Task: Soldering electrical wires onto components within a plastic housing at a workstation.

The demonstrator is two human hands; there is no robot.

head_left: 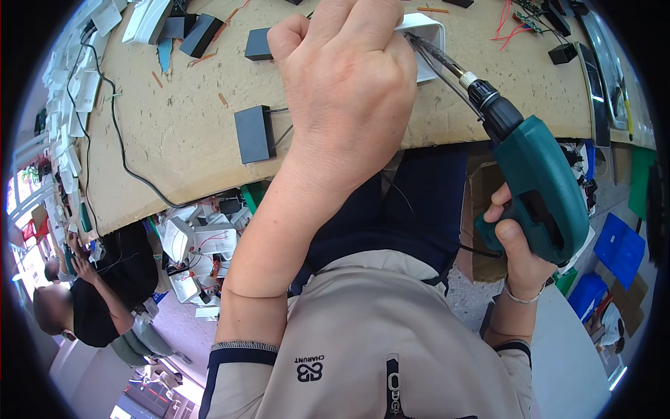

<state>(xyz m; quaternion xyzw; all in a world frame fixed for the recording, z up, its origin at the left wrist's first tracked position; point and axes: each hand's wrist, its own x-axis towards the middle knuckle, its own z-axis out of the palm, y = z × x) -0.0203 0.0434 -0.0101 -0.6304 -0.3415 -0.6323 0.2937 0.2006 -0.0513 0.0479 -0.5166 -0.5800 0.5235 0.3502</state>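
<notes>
My left hand is closed over a white plastic housing on the brown workbench, hiding most of it. My right hand grips the handle of a green electric screwdriver. Its black chuck and long bit point up-left, and the tip reaches the white housing beside my left hand's fingers.
Black rectangular boxes lie on the bench, with a black cable curving along its left side. White housings are stacked at the far left and piled below the bench edge. A seated person is at lower left. Blue bins stand at right.
</notes>
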